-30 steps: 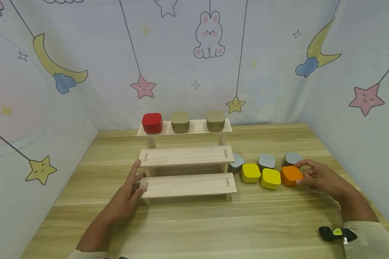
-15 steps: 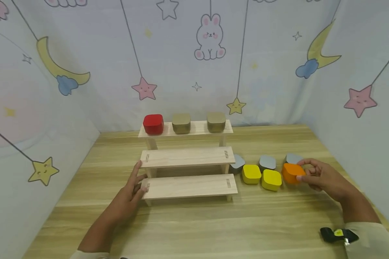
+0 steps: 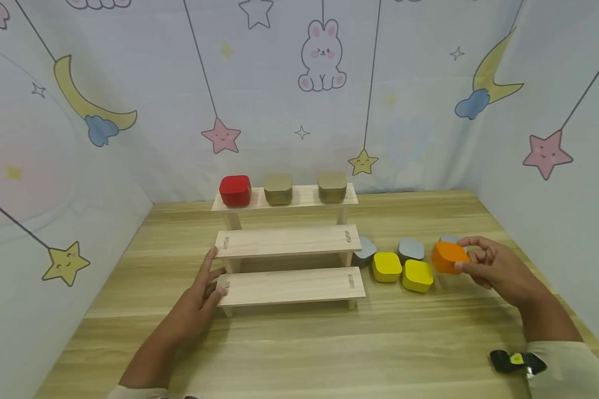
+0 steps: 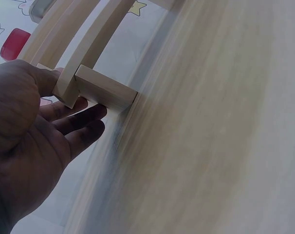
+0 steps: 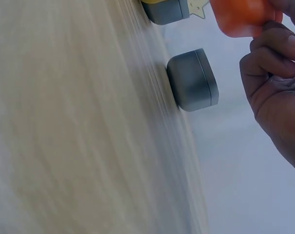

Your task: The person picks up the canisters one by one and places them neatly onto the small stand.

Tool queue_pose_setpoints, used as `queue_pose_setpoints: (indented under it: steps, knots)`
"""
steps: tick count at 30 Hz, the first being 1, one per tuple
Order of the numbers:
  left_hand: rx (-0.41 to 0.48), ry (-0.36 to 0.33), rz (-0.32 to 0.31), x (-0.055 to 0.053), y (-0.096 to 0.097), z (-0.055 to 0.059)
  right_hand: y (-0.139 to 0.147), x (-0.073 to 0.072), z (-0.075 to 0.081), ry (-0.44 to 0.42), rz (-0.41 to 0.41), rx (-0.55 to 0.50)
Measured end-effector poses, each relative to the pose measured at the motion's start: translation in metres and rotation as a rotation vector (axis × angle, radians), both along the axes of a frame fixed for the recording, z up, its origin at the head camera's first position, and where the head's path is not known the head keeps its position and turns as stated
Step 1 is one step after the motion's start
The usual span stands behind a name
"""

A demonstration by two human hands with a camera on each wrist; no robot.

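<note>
My right hand [image 3: 499, 271] pinches an orange rounded block [image 3: 449, 257] between thumb and fingers. In the right wrist view the orange block [image 5: 240, 17] is up off the table, with a grey block [image 5: 192, 80] standing on the table nearby. My left hand [image 3: 199, 302] holds the left end of a three-step wooden shelf [image 3: 289, 285], thumb on the lowest board. The left wrist view shows its fingers [image 4: 84, 134] around the board's end, against the leg. On the top step sit a red block [image 3: 235, 190] and two tan blocks [image 3: 278, 189].
Right of the shelf, two yellow blocks [image 3: 386, 266] stand on the wood-grain table [image 3: 299, 354]. Behind them are grey blocks [image 3: 411, 250], one partly hidden by the shelf and another by the orange block. A printed white curtain [image 3: 409, 83] encloses the back and sides.
The right hand has raised the orange block from its place beside the yellow blocks, tilting it slightly. The left hand stays at the shelf's end.
</note>
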State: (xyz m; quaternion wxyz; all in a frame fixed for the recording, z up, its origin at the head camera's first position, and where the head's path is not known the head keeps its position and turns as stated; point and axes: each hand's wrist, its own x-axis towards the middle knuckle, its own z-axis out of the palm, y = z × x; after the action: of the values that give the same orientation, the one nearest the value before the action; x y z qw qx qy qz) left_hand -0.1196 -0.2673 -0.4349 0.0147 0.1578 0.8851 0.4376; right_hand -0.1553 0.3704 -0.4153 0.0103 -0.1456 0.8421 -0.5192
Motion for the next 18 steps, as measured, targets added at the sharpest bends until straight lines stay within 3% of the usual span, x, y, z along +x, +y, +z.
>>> queue_pose_setpoints:
  steps: [10, 18]
  knots:
    - [-0.005, 0.002, 0.009, -0.001, 0.0, -0.002, -0.016, 0.001, 0.015, 0.013, -0.037, -0.032]
    - [0.003, 0.013, 0.003, -0.002, -0.001, -0.004, -0.038, 0.003, 0.032, -0.019, -0.015, -0.186]
